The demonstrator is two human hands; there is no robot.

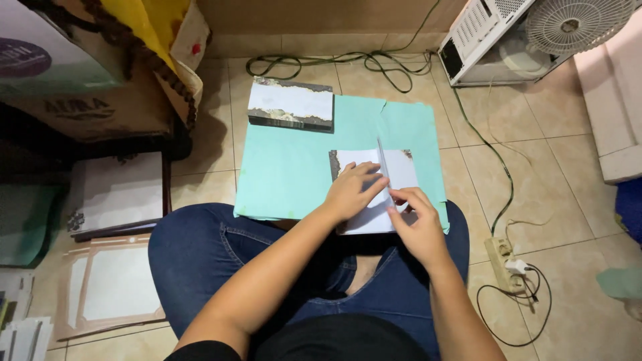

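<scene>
White folded paper card with dark marbled corners [374, 194] lies on the mint-green sheet of paper [287, 167] spread over the tiled floor, right in front of our knees in blue jeans [207, 254]. Our left hand [351, 190] lies flat on the card's left half with its fingers spread, pressing down rather than clasping. Our right hand [418, 224] rests on the lower right part, fingertips pinching the paper at the raised centre crease. Farther away, on the sheet's top edge, we see a stack of similar white and dark cards [291, 105]. A green cable [374, 63] loops along the wall, a white power strip [505, 264] sits to our right, and a white fan [575, 23] stands in the far right corner.
</scene>
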